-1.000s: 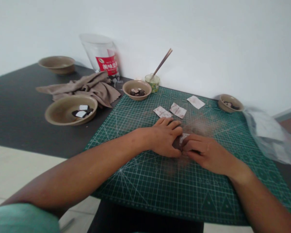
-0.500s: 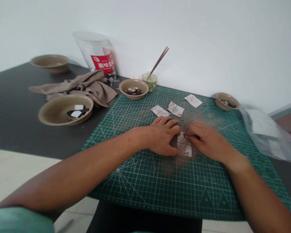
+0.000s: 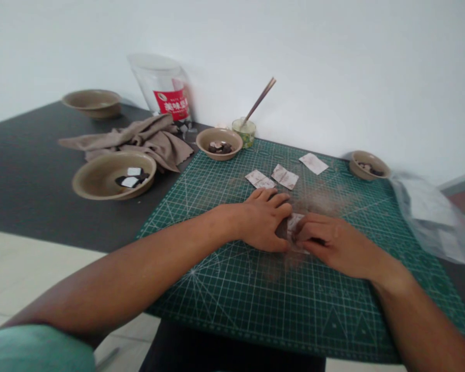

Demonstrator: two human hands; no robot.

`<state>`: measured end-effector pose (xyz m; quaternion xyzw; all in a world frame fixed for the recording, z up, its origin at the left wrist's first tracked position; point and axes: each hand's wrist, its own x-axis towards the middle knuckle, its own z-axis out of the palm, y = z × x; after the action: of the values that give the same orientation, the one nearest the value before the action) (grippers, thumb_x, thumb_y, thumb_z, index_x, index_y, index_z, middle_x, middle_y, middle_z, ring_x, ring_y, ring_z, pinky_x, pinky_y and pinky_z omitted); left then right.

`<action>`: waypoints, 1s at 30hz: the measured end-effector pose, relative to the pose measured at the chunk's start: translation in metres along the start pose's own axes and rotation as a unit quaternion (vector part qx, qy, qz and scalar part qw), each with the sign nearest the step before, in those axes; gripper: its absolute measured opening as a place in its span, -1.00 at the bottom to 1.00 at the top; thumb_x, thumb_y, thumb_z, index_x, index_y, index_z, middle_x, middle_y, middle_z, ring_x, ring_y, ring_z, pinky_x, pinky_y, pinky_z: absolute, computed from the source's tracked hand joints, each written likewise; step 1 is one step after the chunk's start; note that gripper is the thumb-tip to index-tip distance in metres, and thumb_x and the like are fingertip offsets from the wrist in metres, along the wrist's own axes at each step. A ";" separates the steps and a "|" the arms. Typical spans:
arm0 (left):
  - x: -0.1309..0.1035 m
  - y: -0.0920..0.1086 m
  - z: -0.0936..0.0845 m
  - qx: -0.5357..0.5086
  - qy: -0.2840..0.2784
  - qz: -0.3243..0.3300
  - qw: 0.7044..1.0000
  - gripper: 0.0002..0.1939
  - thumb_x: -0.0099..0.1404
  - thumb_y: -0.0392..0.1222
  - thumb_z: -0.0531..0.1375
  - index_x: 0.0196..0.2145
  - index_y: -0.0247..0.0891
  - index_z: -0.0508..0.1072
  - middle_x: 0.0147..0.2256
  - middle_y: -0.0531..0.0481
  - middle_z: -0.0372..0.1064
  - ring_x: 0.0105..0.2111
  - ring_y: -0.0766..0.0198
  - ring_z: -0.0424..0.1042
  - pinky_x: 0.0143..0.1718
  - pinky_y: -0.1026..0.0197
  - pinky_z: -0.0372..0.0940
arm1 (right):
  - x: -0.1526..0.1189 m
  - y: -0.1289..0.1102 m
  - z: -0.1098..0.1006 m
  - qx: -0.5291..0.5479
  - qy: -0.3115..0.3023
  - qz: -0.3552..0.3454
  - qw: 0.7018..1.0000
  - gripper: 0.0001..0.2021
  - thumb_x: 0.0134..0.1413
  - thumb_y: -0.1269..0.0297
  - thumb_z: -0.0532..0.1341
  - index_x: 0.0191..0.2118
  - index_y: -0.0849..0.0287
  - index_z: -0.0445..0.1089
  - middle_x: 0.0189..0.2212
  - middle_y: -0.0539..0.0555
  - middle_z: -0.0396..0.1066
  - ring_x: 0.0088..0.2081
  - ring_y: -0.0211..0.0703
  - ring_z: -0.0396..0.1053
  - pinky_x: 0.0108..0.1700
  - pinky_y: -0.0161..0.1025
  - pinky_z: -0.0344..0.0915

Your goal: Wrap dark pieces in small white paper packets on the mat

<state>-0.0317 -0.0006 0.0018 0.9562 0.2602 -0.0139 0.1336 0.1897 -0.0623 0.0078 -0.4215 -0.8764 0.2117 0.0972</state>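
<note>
My left hand [image 3: 264, 221] lies with its fingers apart on the green cutting mat [image 3: 232, 294], thumb and fingertips at the left edge of a small white rectangular piece [image 3: 294, 221] with brown smudges. Over that piece, the fingers of my right hand [image 3: 331, 240] are pinched together, and what they hold is hidden. Brown dust surrounds both hands. Just beyond my left fingers lie two more smudged white pieces, one on the left [image 3: 260, 179] and one on the right [image 3: 285, 176]. A cleaner white piece [image 3: 313, 163] rests farther back.
Small bowls with dark bits stand behind the mat [image 3: 219, 143] and at back right [image 3: 368, 165]. A larger bowl [image 3: 96, 175], a brown cloth [image 3: 139, 137], another bowl [image 3: 93, 103] and a clear jar [image 3: 160, 82] are left. Sticks lean in a cup [image 3: 244, 132]. A plastic bag [image 3: 430, 206] lies right.
My right hand has moved down over the white piece, from its upper part toward its lower part. My left hand stays in place on the mat. The view has shifted slightly.
</note>
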 end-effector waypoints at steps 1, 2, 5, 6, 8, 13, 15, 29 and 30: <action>0.000 0.000 0.000 0.000 0.002 0.001 1.000 -0.30 0.24 0.29 0.14 0.16 -0.25 0.29 0.39 -0.25 -0.04 0.37 -0.24 -0.08 0.33 -0.19 -0.13 | 0.001 -0.002 0.002 0.009 0.006 -0.001 1.000 -0.85 0.28 0.46 0.16 -0.26 0.11 0.45 -0.24 0.04 0.44 -0.19 -0.15 0.39 -0.14 -0.19 0.30; 0.000 0.000 0.000 0.000 0.003 0.000 1.000 -0.30 0.24 0.29 0.14 0.16 -0.24 0.29 0.39 -0.24 -0.04 0.37 -0.24 -0.08 0.33 -0.19 -0.13 | 0.002 -0.003 0.003 0.005 0.022 0.010 1.000 -0.85 0.28 0.46 0.15 -0.25 0.11 0.45 -0.22 0.05 0.44 -0.18 -0.14 0.39 -0.12 -0.17 0.30; 0.000 0.000 0.000 -0.001 -0.001 -0.008 1.000 -0.32 0.24 0.29 0.14 0.15 -0.21 0.30 0.39 -0.21 -0.04 0.37 -0.23 -0.08 0.32 -0.21 -0.13 | 0.003 0.000 0.003 -0.041 0.054 0.055 0.996 -0.87 0.28 0.44 0.15 -0.26 0.13 0.44 -0.26 0.07 0.42 -0.21 -0.10 0.38 -0.16 -0.14 0.30; 0.000 0.000 -0.001 0.000 -0.001 -0.009 1.000 -0.32 0.25 0.30 0.13 0.15 -0.21 0.30 0.39 -0.22 -0.04 0.37 -0.24 -0.09 0.32 -0.22 -0.13 | 0.001 0.002 0.001 -0.045 0.044 0.054 0.997 -0.87 0.27 0.43 0.16 -0.28 0.14 0.44 -0.28 0.06 0.42 -0.22 -0.11 0.38 -0.18 -0.15 0.29; 0.000 0.000 -0.001 0.000 -0.001 -0.004 1.000 -0.32 0.25 0.30 0.13 0.15 -0.22 0.30 0.39 -0.24 -0.05 0.37 -0.25 -0.09 0.32 -0.22 -0.13 | -0.002 0.004 -0.002 -0.031 0.012 0.028 0.999 -0.86 0.26 0.45 0.16 -0.30 0.12 0.44 -0.30 0.04 0.42 -0.25 -0.13 0.38 -0.21 -0.18 0.29; 0.000 0.000 0.000 0.003 -0.001 0.000 1.000 -0.30 0.24 0.29 0.13 0.15 -0.26 0.30 0.39 -0.27 -0.05 0.37 -0.25 -0.09 0.32 -0.21 -0.12 | -0.010 -0.001 -0.003 -0.007 0.003 0.005 1.000 -0.84 0.26 0.49 0.16 -0.29 0.11 0.45 -0.28 0.02 0.43 -0.24 -0.17 0.39 -0.19 -0.20 0.28; 0.000 0.000 0.001 0.007 0.002 -0.002 1.000 -0.29 0.23 0.30 0.13 0.16 -0.26 0.30 0.39 -0.27 -0.05 0.37 -0.26 -0.09 0.32 -0.21 -0.13 | -0.009 -0.004 0.000 -0.011 0.002 0.005 1.000 -0.84 0.26 0.48 0.16 -0.28 0.12 0.44 -0.28 0.02 0.43 -0.24 -0.17 0.40 -0.19 -0.21 0.28; 0.000 0.001 0.000 -0.002 -0.009 -0.008 1.000 -0.28 0.24 0.32 0.12 0.16 -0.25 0.29 0.41 -0.26 -0.11 0.39 -0.26 -0.13 0.33 -0.21 -0.16 | -0.005 0.003 0.003 0.004 0.002 -0.007 1.000 -0.87 0.28 0.42 0.16 -0.26 0.11 0.44 -0.26 0.05 0.43 -0.22 -0.15 0.39 -0.17 -0.19 0.31; 0.000 0.001 0.000 -0.003 -0.008 -0.006 1.000 -0.27 0.24 0.32 0.12 0.17 -0.26 0.29 0.41 -0.27 -0.10 0.38 -0.27 -0.13 0.33 -0.21 -0.16 | -0.003 0.001 0.004 0.010 -0.001 -0.014 1.000 -0.86 0.28 0.43 0.15 -0.25 0.10 0.44 -0.24 0.05 0.43 -0.20 -0.15 0.39 -0.15 -0.19 0.32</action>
<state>-0.0314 -0.0018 0.0017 0.9541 0.2646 -0.0213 0.1384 0.1909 -0.0653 0.0033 -0.4078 -0.8802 0.2194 0.1039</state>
